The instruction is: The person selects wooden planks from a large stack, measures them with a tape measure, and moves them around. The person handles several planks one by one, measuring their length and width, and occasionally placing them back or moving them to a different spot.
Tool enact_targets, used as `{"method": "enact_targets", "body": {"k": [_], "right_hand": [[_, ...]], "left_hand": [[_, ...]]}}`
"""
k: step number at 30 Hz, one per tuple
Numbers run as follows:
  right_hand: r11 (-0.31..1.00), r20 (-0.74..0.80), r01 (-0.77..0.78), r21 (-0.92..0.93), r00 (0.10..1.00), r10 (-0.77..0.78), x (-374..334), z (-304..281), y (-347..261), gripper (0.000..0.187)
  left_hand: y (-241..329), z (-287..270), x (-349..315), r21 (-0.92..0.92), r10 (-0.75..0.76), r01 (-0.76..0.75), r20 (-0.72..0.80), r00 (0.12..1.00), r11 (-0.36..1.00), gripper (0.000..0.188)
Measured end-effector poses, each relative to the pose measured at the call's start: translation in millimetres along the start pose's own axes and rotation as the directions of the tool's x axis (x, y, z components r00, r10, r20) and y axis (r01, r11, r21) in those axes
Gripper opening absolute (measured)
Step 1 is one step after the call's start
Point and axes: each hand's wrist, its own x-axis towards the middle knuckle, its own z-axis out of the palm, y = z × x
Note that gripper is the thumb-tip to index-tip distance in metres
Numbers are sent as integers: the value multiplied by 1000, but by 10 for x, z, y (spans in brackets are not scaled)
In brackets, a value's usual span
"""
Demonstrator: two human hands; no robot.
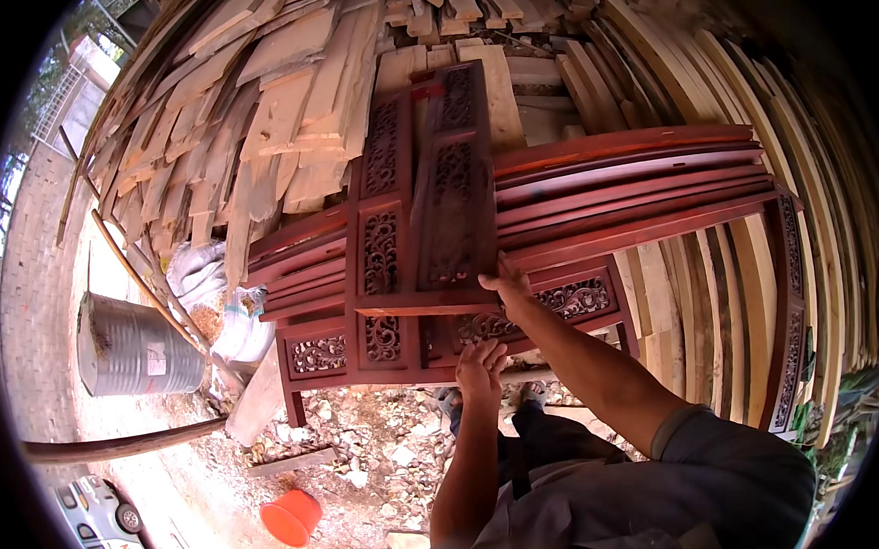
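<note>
A dark red carved wooden panel (454, 169) with openwork scrolls stands upright in front of me, overlapping a similar framed panel (379, 251) on its left. My right hand (506, 282) grips the lower right corner of the nearer panel, its fingers at the edge. Lower down, my left hand (480, 367) is raised with loosely curled, parted fingers and nothing visible in it. It is just in front of a low red frame (412, 372) with carved insets, and I cannot tell whether it touches it.
Long red frame pieces (636, 189) lie stacked behind the panels. Rough planks (300, 105) are piled at the back, and long boards (801, 190) stand on the right. A metal drum (137, 346), a wooden pole (129, 445) and an orange bucket (292, 517) are at left, over rubble-strewn ground (395, 447).
</note>
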Motion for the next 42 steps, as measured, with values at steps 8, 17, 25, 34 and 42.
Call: {"method": "enact_targets", "body": {"k": [8,17,25,34,42], "right_hand": [[997,4,70,-32,998,-69,-35,156,-11,82],[987,-21,-158,-38,987,157,-541,521,-468,83],[999,37,-44,-11,998,44,-524,873,-219,80],[983,-108,-163,-90,982,153,-460,1240,-46,81],[977,-27,-158,-146,987,156,-385,1187,-24,82]], "left_hand": [[-249,-903,-575,207,183,-227,208,961,952,15],[610,-1265,-833,409,160,-149,7,987,900,31],[968,-1803,-598,394,117,-60,-122,986,917,64],[1251,-2219,-683,414,137,-40,-207,969,909,63],[1431,-2586,-652,495,156,-24,-228,961,869,63]]}}
